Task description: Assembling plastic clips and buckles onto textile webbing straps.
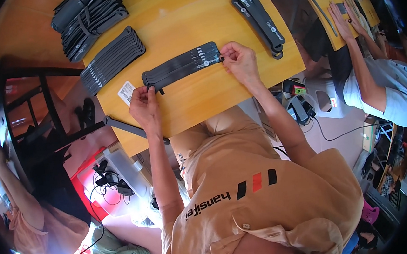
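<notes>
On the yellow wooden table (211, 109) lies an overlapping row of long black strips (176, 69) with rounded ends and small white printed marks. My left hand (145, 108) pinches the near left end of the row, thumb and finger closed at the nearest strip's tip. At the right end, my right hand (240, 63) has its thumb and fingertips closed on a strip's end, by a small round tab. A white printed label (126, 92) lies just left of my left hand. One loose black strip (133, 128) rests along the table's left front edge.
Another fanned row of black strips (113, 60) lies at the left, with a tied bundle (91, 28) behind it. A few more strips (258, 20) lie at the far right. Cables (111, 181) and a white bin (322, 97) stand below; co-workers sit on both sides.
</notes>
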The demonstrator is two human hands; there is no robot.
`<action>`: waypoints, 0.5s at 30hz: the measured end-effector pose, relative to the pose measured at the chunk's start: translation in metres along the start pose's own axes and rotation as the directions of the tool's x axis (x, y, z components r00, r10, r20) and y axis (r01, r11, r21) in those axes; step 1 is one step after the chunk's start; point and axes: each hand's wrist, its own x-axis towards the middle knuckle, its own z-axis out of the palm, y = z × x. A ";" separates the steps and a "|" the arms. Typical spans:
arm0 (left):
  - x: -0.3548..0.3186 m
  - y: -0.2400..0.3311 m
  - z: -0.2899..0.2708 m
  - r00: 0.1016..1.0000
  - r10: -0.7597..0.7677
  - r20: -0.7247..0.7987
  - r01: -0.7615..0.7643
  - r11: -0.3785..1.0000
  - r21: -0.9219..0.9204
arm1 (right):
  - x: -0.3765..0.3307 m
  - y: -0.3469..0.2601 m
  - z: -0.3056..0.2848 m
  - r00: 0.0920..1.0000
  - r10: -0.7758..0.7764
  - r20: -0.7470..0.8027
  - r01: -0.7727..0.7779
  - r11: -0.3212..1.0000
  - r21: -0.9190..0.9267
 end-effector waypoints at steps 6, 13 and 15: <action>0.002 -0.003 0.000 1.000 0.000 -0.001 0.000 0.998 0.058 | 0.003 -0.001 0.000 1.000 -0.012 -0.001 0.012 1.000 -0.006; -0.002 0.001 0.001 1.000 0.012 -0.027 -0.009 0.992 0.125 | 0.000 -0.001 0.001 0.999 -0.025 -0.020 0.025 0.999 -0.023; -0.003 0.002 0.002 0.999 0.037 -0.027 -0.032 0.988 0.154 | -0.001 -0.002 0.000 0.999 -0.028 -0.019 0.028 0.999 -0.022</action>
